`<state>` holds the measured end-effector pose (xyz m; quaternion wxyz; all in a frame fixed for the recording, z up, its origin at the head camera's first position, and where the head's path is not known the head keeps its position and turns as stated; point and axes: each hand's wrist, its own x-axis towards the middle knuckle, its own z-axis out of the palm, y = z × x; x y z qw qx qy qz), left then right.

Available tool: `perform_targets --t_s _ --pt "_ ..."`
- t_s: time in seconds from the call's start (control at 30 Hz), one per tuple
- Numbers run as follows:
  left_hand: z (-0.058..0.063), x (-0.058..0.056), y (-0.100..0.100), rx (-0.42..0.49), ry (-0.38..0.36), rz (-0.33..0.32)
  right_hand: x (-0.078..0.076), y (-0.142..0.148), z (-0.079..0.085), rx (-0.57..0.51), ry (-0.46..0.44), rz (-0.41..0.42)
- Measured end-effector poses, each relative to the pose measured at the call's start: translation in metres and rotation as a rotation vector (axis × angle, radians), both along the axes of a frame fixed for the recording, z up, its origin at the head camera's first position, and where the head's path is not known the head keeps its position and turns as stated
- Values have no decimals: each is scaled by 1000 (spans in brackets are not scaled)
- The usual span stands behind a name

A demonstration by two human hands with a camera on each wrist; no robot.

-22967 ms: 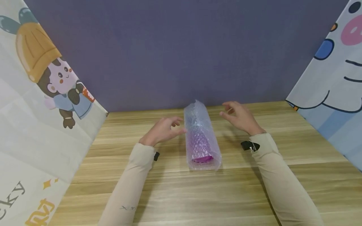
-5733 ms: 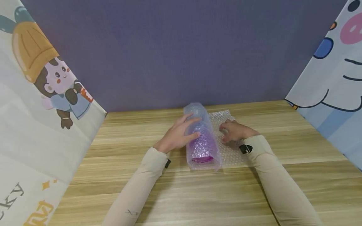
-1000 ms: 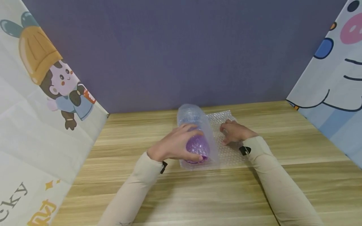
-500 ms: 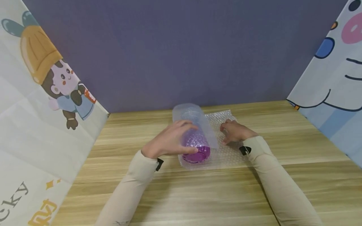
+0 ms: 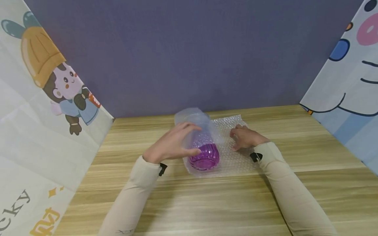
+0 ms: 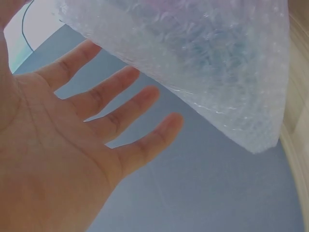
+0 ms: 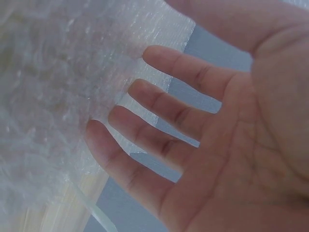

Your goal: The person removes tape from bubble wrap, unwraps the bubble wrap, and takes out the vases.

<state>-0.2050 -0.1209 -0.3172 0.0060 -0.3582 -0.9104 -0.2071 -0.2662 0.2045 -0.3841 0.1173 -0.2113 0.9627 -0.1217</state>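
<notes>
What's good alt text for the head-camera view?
A purple ribbed vessel lies on a wood-grained table, partly covered by bubble wrap. A person's left hand reaches over it; the right hand rests on wrap spread flat alongside.

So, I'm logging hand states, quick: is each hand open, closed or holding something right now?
Left hand: open, fingers spread by the bubble wrap, no clear grip.
Right hand: open, fingertips at the bubble wrap, not gripping.
</notes>
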Motion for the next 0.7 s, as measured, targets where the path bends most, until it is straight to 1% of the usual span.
perform_targets --t_s 0.4,0.57,0.7 --pt "7 -3 -14 33 -37 63 -2 -1 -1 1 -10 -2" --pt "9 -4 -19 42 -44 79 -2 1 -1 1 -10 0" --pt "12 -5 -22 52 -35 85 -2 1 -2 -1 -11 -1"
